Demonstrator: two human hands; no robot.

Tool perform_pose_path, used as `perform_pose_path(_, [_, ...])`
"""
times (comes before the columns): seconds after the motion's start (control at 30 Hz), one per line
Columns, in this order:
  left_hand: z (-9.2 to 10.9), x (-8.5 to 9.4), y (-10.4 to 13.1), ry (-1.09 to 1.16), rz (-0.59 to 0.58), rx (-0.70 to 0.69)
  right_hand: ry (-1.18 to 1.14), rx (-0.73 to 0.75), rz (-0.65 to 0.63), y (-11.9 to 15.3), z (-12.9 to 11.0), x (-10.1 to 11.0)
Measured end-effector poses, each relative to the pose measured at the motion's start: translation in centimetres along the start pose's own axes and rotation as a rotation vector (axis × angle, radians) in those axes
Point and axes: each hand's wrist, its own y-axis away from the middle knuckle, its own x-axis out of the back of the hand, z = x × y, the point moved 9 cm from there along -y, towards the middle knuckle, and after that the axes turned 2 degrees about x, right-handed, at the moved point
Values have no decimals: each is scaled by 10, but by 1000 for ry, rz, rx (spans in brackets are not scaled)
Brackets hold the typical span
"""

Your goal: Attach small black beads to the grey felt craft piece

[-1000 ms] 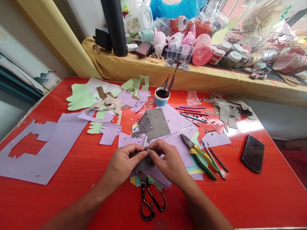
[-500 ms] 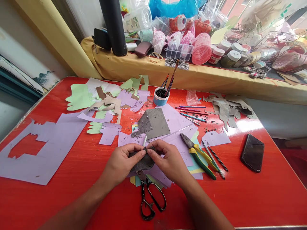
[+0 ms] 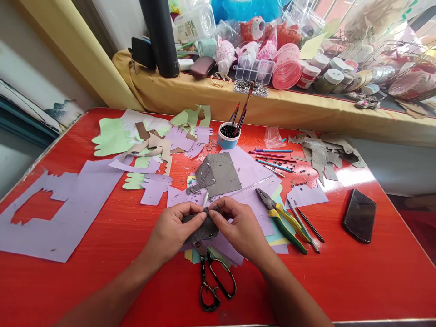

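Observation:
Both my left hand (image 3: pixel 175 229) and my right hand (image 3: pixel 238 227) pinch a small dark grey piece (image 3: pixel 200 231), their thumbs and fingertips nearly meeting at its upper edge. Something tiny may be between the fingertips, but it is hidden. Below the piece lie black-handled scissors (image 3: pixel 209 281), blades partly covered by it. Beyond my hands, a grey sheet (image 3: pixel 225 175) rests on purple paper (image 3: pixel 252 170), with a white pen (image 3: pixel 205 199) in front. Right of my right hand are green and yellow pliers (image 3: pixel 282 220).
A phone (image 3: pixel 359 216) lies on the red table (image 3: pixel 340 281). A cup (image 3: pixel 228 141) of black beads holds brushes. Pens (image 3: pixel 274 159) and grey scraps (image 3: pixel 318 154) lie at the right, cut paper (image 3: pixel 112 136) at the left. Jars (image 3: pixel 329 81) crowd the ledge behind.

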Motion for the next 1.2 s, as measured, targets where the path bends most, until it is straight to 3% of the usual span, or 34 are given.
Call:
perform_pose_path(0.33, [1, -1, 1, -56, -13, -59, -158, -56, -49, -1, 8, -5])
perform_pose_path(0.6, [9, 2, 2, -160, -2, -158, -54, -42, -50, 0, 5, -4])
perform_pose_path(0.87, [1, -2, 2, -158, -57, -84, -42, -39, -34, -1, 6, -2])
perform_pose_path(1.2, [11, -2, 2, -196, -47, -177, -45, -60, -91, 0, 6, -6])
